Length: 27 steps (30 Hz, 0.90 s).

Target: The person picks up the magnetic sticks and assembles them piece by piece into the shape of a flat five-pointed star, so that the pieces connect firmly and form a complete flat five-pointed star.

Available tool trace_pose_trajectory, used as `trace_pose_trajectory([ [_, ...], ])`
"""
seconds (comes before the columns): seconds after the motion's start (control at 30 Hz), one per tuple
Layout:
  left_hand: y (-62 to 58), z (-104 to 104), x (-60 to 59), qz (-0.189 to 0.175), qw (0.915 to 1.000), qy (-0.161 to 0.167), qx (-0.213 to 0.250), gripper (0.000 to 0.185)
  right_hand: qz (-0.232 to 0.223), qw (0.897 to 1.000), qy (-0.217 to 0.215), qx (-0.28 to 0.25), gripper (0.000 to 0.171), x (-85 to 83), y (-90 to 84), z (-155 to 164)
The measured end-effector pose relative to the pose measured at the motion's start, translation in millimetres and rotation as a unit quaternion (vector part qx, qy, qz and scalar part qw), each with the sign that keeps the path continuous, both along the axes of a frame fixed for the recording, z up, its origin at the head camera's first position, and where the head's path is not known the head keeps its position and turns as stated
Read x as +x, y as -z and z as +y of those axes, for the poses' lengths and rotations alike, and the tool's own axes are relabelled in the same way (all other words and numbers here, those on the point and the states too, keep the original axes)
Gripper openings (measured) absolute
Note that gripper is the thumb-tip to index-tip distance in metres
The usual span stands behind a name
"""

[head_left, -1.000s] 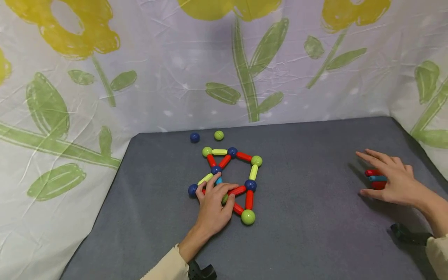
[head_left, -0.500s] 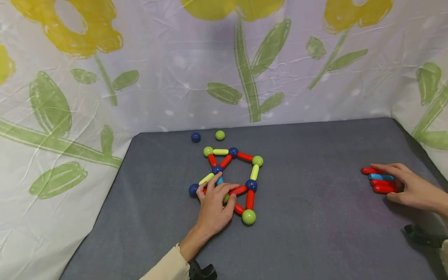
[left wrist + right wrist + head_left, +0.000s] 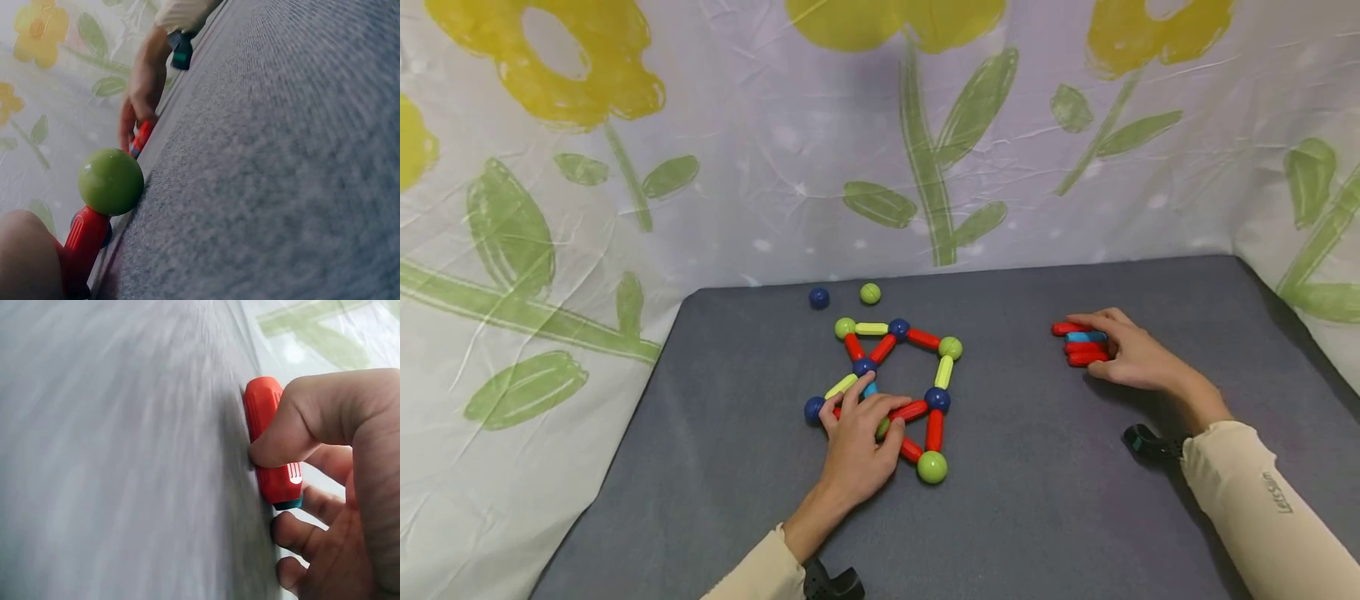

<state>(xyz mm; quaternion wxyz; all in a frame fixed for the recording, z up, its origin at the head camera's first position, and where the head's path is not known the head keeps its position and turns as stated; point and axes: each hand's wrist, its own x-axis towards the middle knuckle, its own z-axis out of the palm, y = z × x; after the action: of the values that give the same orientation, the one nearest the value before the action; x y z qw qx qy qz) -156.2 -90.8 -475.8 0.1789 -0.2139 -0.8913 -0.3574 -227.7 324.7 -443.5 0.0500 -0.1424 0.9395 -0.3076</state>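
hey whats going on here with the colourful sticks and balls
A person is working with rod-and-ball building pieces on a grey mat. The left hand rests on a flat figure of rods and balls, fingers on its lower left part. The right hand grips a small bundle of red and blue rods off to the right of the figure. Two loose balls lie behind it.

A loose dark blue ball [image 3: 818, 297] and a loose green ball [image 3: 870, 292] lie side by side near the far edge of the grey mat [image 3: 1045, 500]. Behind the mat hangs a crinkled white backdrop [image 3: 737, 183] printed with yellow flowers and green leaves.
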Motion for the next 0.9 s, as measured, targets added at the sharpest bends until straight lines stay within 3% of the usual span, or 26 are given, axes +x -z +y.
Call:
trace_pose_trajectory([
  [0.13, 0.2, -0.8, -0.7, -0.002, 1.0, -0.003, 0.0, 0.023, 0.001, 1.0, 0.0, -0.013, 0.076, -8.5, 1.2, -11.3],
  [0.33, 1.7, -2.4, -2.6, 0.0, 0.9998, -0.017, 0.007, 0.021, 0.037, 0.996, 0.019, -0.082, 0.078, 4.2, 8.3, -8.3],
  [0.47, 2.4, -3.0, -2.9, 0.008, 0.9993, -0.034, 0.013, 0.019, 0.088, 0.987, 0.043, -0.127, 0.051, 13.1, 16.7, -8.3],
  [0.6, 2.7, -3.0, -2.8, 0.02, 0.9989, -0.041, 0.01, 0.018, 0.151, 0.979, 0.05, -0.13, 0.023, 15.3, 24.3, -12.7],
  [0.73, 1.9, -2.9, -2.2, 0.02, 0.9989, -0.041, 0.005, 0.019, 0.183, 0.974, 0.057, -0.121, 0.016, 15.0, 26.6, -16.4],
  [0.9, 1.1, -3.1, -1.7, 0.014, 0.999, -0.043, 0.002, 0.019, 0.189, 0.975, 0.057, -0.104, 0.016, 17.6, 23.3, -22.6],
])
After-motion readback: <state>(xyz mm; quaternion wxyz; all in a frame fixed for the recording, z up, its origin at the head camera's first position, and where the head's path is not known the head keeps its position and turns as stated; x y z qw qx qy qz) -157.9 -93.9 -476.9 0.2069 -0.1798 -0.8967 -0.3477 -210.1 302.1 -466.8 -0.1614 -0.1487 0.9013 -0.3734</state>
